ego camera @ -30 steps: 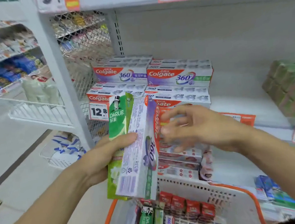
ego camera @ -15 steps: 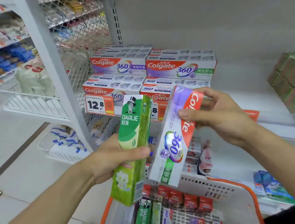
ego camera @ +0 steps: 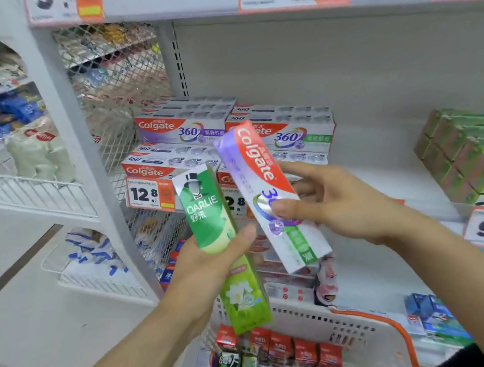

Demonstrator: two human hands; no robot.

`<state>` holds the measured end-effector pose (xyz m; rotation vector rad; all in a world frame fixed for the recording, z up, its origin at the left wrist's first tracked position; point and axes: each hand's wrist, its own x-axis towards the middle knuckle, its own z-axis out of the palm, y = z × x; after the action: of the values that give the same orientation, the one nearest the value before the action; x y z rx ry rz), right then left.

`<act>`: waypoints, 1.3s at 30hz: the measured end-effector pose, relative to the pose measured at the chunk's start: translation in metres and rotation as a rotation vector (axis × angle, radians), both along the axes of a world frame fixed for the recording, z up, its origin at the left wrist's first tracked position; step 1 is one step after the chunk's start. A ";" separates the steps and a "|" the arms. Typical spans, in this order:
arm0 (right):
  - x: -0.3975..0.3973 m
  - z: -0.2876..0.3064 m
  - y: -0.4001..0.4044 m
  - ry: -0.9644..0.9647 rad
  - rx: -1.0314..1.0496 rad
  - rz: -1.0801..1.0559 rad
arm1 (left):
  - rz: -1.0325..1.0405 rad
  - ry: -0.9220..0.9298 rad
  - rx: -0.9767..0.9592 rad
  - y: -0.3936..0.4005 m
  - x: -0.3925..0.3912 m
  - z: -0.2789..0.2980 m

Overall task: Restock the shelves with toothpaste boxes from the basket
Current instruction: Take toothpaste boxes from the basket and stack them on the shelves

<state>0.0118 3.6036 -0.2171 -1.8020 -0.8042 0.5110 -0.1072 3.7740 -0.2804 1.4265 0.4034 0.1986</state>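
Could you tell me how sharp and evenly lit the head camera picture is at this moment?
Head view: even store light, no hard shadows; Colgate box and Darlie box print is readable; far shelves at the left are soft; wide-angle bending curves the shelf post.

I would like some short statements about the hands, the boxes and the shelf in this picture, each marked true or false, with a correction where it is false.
1. The left hand holds a green Darlie box. True.
2. The right hand holds nothing. False: it holds a Colgate 360 box, thumb on the front.
3. Stacked Colgate boxes lie on the shelf behind the hands. True.
4. The basket below the hands holds no boxes. False: several toothpaste boxes stand in it.
5. The price tag under the left Colgate stack reads 9.9. False: it reads 12.8.
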 end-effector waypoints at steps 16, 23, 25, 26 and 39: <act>0.102 -0.007 0.018 -0.980 -0.307 -0.380 | 0.182 0.009 -0.052 0.042 0.003 0.004; 0.107 -0.008 0.018 -0.961 -0.362 -0.359 | 0.183 0.032 -0.051 0.044 0.011 0.005; 0.108 -0.008 0.019 -0.977 -0.386 -0.355 | 0.160 0.055 -0.056 0.044 0.012 0.005; 0.108 -0.009 0.018 -0.985 -0.393 -0.351 | 0.154 0.070 -0.063 0.044 0.012 0.005; 0.018 0.020 0.062 -0.445 0.167 -0.167 | 0.123 -0.137 -0.135 0.047 0.004 0.008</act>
<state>0.0298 3.6653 -0.1966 -1.8292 -0.9528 -0.0718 -0.1027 3.8206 -0.2725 1.2489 0.3849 0.3605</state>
